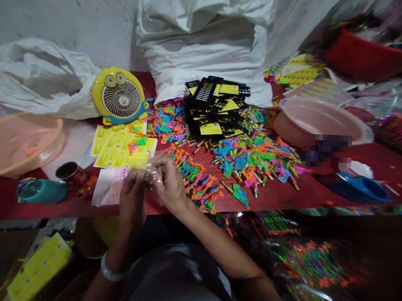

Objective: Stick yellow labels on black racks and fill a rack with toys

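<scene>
Over the front of the red table, both hands come together at a small clear plastic bag (152,176). My left hand (133,189) pinches its left side, and my right hand (171,184) has its fingers closed on the right side. Whether anything lies inside the bag is too blurred to tell. Behind the hands are yellow printed label sheets (112,149) with a few small bright plastic pieces on top. Just right of my right hand lies a row of colourful plastic toys (189,174). Past it spreads a heap of similar toys with patterned sticks (247,157).
Black plastic grids (209,106) with yellow cards are piled at the back. A yellow fan (121,96), a teal cup (49,191) and an orange basin (51,135) are on the left. Right stand a pink basin (322,116) and a blue scoop-like container (359,186).
</scene>
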Available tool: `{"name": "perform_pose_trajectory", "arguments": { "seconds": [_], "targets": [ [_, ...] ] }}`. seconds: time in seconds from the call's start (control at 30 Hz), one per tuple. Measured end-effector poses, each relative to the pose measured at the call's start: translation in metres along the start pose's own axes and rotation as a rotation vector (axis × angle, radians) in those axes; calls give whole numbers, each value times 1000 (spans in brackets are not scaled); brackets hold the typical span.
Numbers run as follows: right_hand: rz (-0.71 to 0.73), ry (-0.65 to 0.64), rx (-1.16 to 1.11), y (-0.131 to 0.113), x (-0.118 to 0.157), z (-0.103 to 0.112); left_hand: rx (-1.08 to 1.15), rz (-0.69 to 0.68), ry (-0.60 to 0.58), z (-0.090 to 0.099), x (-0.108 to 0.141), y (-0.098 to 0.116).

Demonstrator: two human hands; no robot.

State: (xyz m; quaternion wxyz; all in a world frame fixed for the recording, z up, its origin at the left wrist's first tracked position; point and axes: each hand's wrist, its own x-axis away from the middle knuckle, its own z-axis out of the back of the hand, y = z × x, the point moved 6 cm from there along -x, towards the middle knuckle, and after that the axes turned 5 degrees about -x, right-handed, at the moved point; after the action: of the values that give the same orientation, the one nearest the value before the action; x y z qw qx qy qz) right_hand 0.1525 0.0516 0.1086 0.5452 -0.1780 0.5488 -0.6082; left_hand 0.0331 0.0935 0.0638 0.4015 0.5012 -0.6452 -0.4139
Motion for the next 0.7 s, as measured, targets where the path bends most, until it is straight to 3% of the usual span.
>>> {"name": "perform_pose_trajectory", "arguments": {
  "seconds": [0.07,0.17,0.27,0.33,0.4,0.47,0.53,0.57,0.6,0.7],
  "targets": [
    [15,-170,183,6,0,1,166,173,-14,-1,-5,7],
    [1,-297,480,18,-11,16,328,391,-89,-4,-7,26],
    [20,-348,633,22,-34,30,233,463,-271,-9,-1,45],
    [101,-333,640,19,-50,38,-20,324,-307,-7,-4,55],
    [226,-265,633,16,-69,47,-421,70,-248,-3,-16,64],
    [363,-191,649,19,-92,54,-876,-224,-71,-2,-36,75],
    [487,-151,660,30,-120,58,-1207,-467,196,-5,-62,82],
    [541,-137,657,39,-136,58,-1274,-561,351,-7,-76,84],
    [585,-119,649,49,-152,58,-1287,-599,428,-10,-91,81],
    [636,-54,636,85,-189,55,-1266,-658,532,-19,-132,59]
  ]
}}
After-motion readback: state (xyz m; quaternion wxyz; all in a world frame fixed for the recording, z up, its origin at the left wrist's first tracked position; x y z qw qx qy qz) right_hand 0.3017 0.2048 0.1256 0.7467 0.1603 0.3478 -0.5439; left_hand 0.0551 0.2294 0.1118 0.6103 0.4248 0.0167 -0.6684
